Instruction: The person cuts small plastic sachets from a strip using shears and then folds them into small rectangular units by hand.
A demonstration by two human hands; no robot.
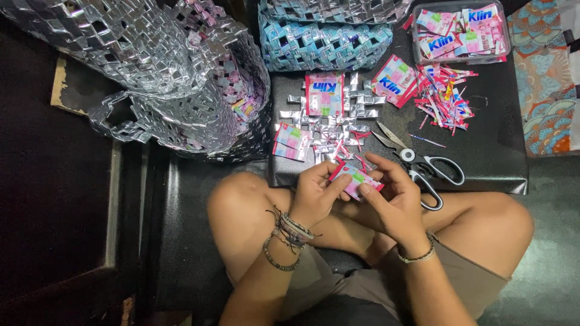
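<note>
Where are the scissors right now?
In the head view, the scissors lie open on the black surface, just right of the right hand and below the pile of wrapper scraps.

pink-green-blue sachet wrapper (356,179), silver woven basket (151,66), blue-white woven bag (323,45), black-handled scissors (423,169)

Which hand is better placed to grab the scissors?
Right, probably. The right hand sits next to the scissors on the black board, handles toward it. The left hand is farther away, across the folded wrapper. Both hands hold that wrapper now.
</note>
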